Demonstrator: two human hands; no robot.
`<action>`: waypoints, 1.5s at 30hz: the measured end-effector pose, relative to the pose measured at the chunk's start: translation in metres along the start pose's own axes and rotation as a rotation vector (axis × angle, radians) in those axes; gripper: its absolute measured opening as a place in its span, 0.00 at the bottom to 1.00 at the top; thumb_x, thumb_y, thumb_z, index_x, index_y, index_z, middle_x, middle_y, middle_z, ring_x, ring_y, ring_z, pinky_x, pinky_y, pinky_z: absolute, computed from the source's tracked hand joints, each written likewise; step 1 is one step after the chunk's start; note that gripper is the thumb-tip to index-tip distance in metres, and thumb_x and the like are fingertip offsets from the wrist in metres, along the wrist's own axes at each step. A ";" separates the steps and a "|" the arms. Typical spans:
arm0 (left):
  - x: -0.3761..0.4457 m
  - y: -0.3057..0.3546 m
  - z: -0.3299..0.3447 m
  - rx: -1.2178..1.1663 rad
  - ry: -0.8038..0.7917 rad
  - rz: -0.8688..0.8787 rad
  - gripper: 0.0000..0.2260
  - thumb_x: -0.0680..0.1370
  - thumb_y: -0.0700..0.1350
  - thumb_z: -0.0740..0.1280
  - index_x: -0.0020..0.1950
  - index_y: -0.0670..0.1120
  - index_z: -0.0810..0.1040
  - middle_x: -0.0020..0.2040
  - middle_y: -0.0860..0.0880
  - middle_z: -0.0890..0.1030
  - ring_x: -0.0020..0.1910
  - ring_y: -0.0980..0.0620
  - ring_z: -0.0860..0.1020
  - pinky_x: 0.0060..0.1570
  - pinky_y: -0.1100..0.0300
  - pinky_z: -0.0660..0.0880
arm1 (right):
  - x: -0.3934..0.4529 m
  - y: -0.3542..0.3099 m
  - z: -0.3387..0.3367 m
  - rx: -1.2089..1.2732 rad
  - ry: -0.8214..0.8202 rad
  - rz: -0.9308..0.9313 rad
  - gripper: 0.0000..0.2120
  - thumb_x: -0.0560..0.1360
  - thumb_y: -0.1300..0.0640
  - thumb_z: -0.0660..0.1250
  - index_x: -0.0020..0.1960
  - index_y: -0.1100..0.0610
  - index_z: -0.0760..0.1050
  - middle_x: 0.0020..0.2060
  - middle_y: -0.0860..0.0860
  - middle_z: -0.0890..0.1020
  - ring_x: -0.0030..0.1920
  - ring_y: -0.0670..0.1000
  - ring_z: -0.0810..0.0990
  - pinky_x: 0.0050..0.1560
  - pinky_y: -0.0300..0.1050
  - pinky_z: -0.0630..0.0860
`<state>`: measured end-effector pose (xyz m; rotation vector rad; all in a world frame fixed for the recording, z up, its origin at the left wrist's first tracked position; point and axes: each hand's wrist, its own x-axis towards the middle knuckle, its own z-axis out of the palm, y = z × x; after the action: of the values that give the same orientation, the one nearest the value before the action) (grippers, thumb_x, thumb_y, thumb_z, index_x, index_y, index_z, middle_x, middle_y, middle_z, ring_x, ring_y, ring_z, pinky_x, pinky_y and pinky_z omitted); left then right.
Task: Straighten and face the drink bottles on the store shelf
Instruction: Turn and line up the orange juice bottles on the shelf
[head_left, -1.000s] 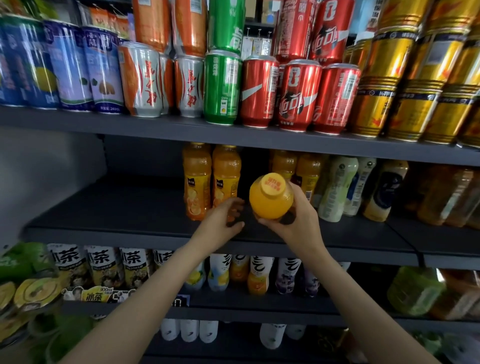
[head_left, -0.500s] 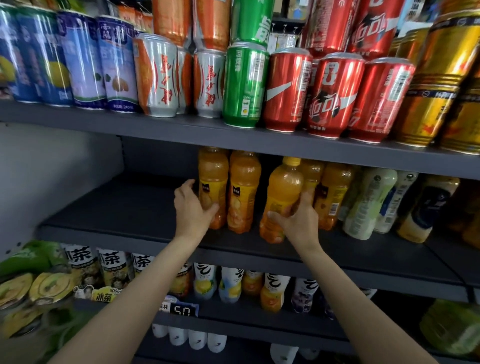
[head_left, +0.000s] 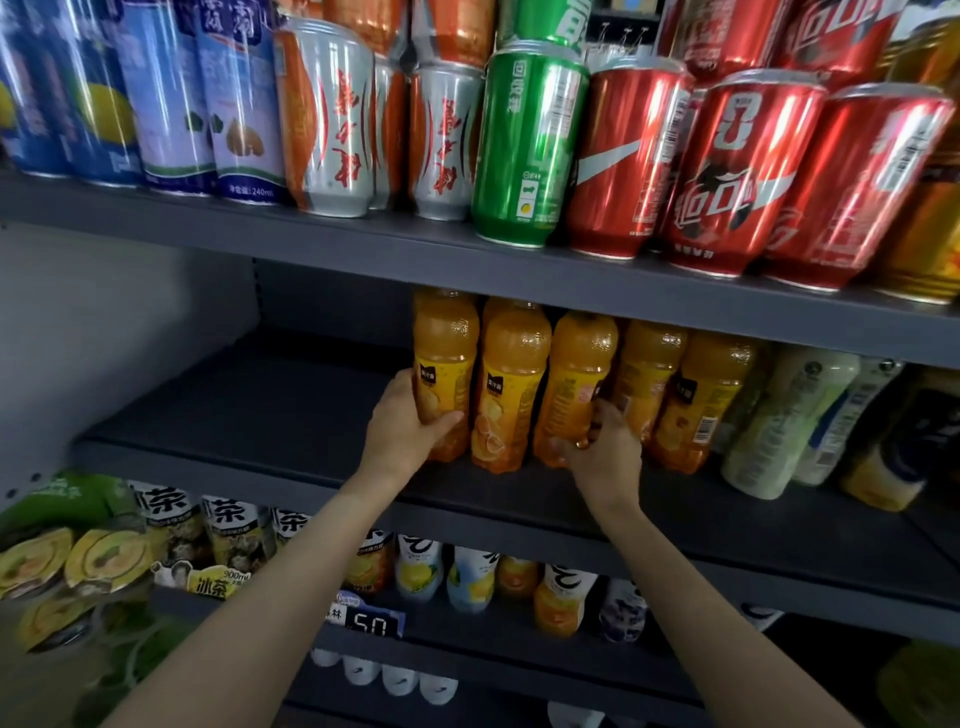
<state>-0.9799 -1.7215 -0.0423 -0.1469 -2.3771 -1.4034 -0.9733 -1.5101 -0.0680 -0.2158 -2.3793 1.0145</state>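
Dark grey metal store shelf (head_left: 249, 415) carries a row of orange plastic juice bottles at its middle. Your left hand (head_left: 402, 423) is wrapped around the leftmost orange juice bottle (head_left: 445, 364); your right hand (head_left: 602, 447) grips the third orange juice bottle (head_left: 574, 374), whose label looks turned sideways. You seem to be facing them; next, rotate that label forward.

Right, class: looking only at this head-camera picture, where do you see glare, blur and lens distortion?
Head view: bright glare streaks run down the red cans and the green can; the blue cans at top left are smeared by blur; the wide lens leans the cans outward and bows the upper shelf edge; the orange bottles and both hands, left hand and right hand, are fairly sharp.
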 end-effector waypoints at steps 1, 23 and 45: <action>-0.001 0.000 0.001 0.006 0.002 0.004 0.27 0.71 0.46 0.73 0.66 0.43 0.68 0.61 0.45 0.75 0.61 0.47 0.73 0.57 0.57 0.69 | 0.007 -0.003 0.004 0.006 0.003 0.024 0.29 0.68 0.59 0.76 0.66 0.59 0.70 0.57 0.56 0.79 0.58 0.55 0.78 0.57 0.53 0.76; -0.005 -0.004 0.005 -0.028 0.022 0.029 0.26 0.72 0.45 0.72 0.68 0.43 0.68 0.61 0.45 0.75 0.61 0.47 0.73 0.57 0.57 0.69 | -0.008 -0.044 0.000 0.286 -0.390 -0.035 0.31 0.69 0.54 0.75 0.67 0.61 0.67 0.61 0.52 0.76 0.62 0.50 0.74 0.60 0.39 0.71; -0.005 0.001 -0.013 -0.011 -0.199 -0.001 0.30 0.73 0.42 0.71 0.72 0.45 0.63 0.66 0.47 0.73 0.65 0.51 0.70 0.56 0.68 0.63 | 0.035 -0.018 0.031 -0.030 0.024 0.109 0.28 0.71 0.57 0.74 0.66 0.63 0.68 0.61 0.59 0.76 0.62 0.58 0.74 0.60 0.52 0.72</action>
<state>-0.9715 -1.7319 -0.0381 -0.3016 -2.5279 -1.4637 -1.0187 -1.5301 -0.0587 -0.3705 -2.3847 1.0201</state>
